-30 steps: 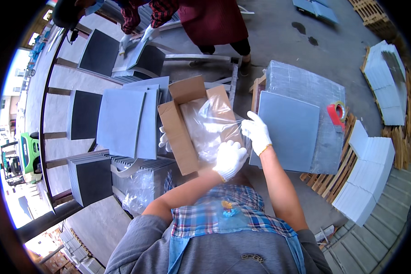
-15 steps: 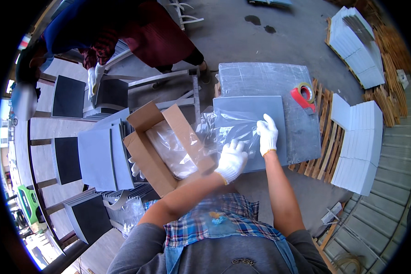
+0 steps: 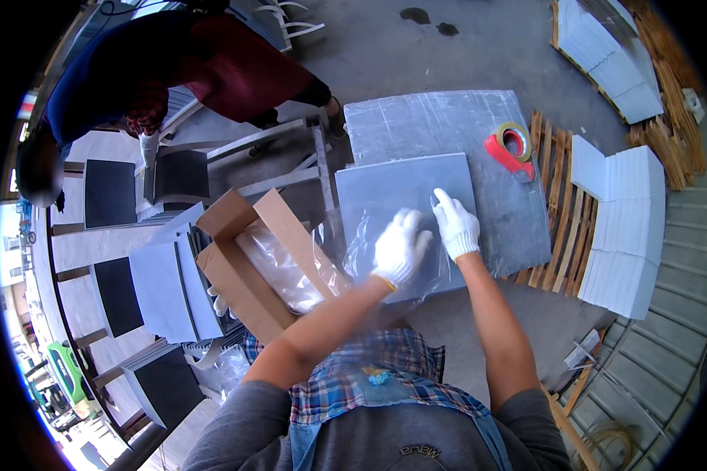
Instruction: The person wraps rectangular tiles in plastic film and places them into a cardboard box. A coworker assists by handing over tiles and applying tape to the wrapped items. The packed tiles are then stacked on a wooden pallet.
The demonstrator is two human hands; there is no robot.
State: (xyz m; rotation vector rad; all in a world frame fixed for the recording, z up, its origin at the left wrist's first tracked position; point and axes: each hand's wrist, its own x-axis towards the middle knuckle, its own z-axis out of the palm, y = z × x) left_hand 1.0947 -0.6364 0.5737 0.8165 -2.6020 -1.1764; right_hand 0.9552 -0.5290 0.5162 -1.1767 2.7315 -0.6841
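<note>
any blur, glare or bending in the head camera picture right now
In the head view, the left hand looks blurred, the right hand crisper; in that view, glare streaks the clear plastic in the carton, brightness washes out the left edge, and the ribbed surface bends toward the right rim.

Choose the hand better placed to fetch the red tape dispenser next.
Probably the right hand: it is nearer the red tape dispenser, which lies ahead and to its right. The left hand is farther off and would likely reach past the right one.
</note>
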